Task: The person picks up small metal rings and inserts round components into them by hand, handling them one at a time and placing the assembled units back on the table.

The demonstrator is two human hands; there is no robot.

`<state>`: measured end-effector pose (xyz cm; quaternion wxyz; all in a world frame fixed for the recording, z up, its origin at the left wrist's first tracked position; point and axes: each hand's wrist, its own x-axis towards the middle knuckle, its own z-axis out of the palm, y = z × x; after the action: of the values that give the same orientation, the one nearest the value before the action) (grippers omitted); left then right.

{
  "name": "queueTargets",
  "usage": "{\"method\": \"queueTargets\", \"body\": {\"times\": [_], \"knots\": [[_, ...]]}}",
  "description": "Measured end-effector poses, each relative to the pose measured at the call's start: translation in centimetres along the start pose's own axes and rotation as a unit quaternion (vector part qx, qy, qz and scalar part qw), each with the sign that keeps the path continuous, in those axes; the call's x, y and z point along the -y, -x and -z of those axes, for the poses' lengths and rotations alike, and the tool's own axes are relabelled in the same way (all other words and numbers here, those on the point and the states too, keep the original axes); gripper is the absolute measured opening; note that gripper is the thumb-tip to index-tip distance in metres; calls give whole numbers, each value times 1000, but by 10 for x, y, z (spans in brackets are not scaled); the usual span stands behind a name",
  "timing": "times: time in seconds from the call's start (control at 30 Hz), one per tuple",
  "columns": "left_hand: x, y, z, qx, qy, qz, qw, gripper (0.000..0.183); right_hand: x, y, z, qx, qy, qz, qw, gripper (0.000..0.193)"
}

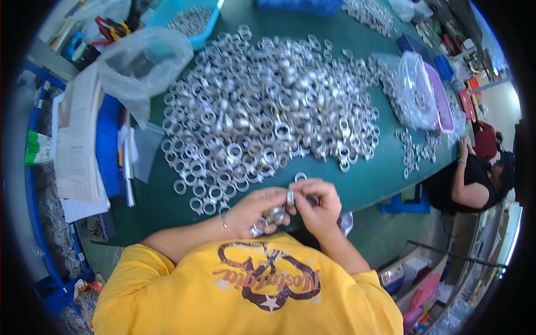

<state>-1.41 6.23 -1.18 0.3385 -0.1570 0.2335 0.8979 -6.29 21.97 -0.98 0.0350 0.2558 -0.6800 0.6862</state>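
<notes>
Close to my body, at the near edge of the green table, both hands are together. My left hand [257, 212] is curled round several silver metal rings [276, 215]. Between the thumb and fingers of my right hand [319, 207] is another metal ring [290, 197], held upright beside the left fingertips. Something darker shows partly inside the right palm, too small to make out. Just beyond my hands one loose ring [301, 177] lies on the table. A large heap of similar metal rings [262, 106] spreads over the middle of the table.
A turquoise basin [211, 25] with small metal parts stands far left, near a clear plastic bag [142, 61]. Papers [78, 145] and a blue folder [109, 142] lie left. A purple tray [441, 97] is at right, and another person [474, 178] sits beyond the right edge.
</notes>
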Motion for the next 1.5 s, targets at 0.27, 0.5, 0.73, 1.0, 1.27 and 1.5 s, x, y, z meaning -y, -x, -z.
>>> {"method": "queueTargets", "body": {"times": [0.27, 0.5, 0.73, 1.0, 1.27, 1.5], "knots": [[3, 0, 3, -74, -109, -74, 989, 14, 24, -12, 4, 151, 73, -21, 986, 25], [2, 4, -2, -111, -129, -88, 982, 19, 17, -11, 1, 102, 112, -117, 982, 23], [-2, 6, -7, -132, -141, -117, 974, 24, 13, -24, 13, 147, 224, -69, 961, 23], [2, 3, -8, -109, -48, -117, 986, 14, 16, -4, 12, 9, 126, -54, 991, 24], [1, 3, -4, -107, -44, -107, 987, 13, 15, -6, 16, -32, 130, 23, 991, 23], [-1, 3, -8, -118, -30, -100, 988, 11, 10, -23, 54, -59, -483, -315, 815, 11]]}}
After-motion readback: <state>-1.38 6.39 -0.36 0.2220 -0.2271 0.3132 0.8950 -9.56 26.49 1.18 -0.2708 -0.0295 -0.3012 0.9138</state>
